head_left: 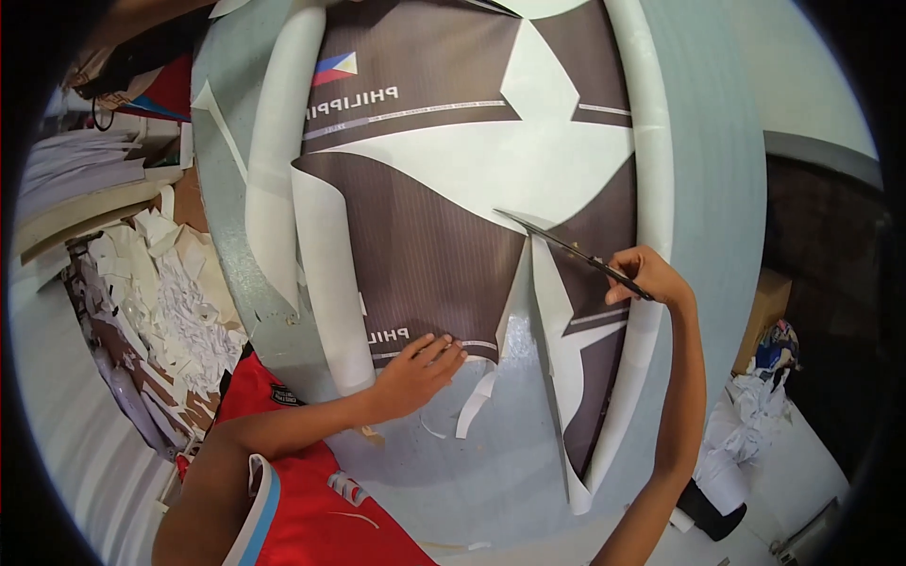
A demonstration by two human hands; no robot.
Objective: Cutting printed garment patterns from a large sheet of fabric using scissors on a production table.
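A wide sheet of printed paper [434, 217] with dark brown pattern pieces and white gaps lies across the table, its long sides curled into rolls. My right hand [648, 274] is closed round the handles of a pair of dark scissors [576, 249]. Their blades point up and left, at the edge between a brown piece and the white gap. A cut runs from there down toward me, and the paper parts on either side of it. My left hand [421, 370] rests with fingers stretched out on the lower edge of the left brown piece.
The pale grey table [713, 217] shows on both sides of the sheet. Paper scraps [179, 292] are heaped at the left, and white bundles [741, 424] lie at the lower right. A narrow white strip [475, 406] hangs by the cut edge. Another person's arm [142, 19] shows at the top left.
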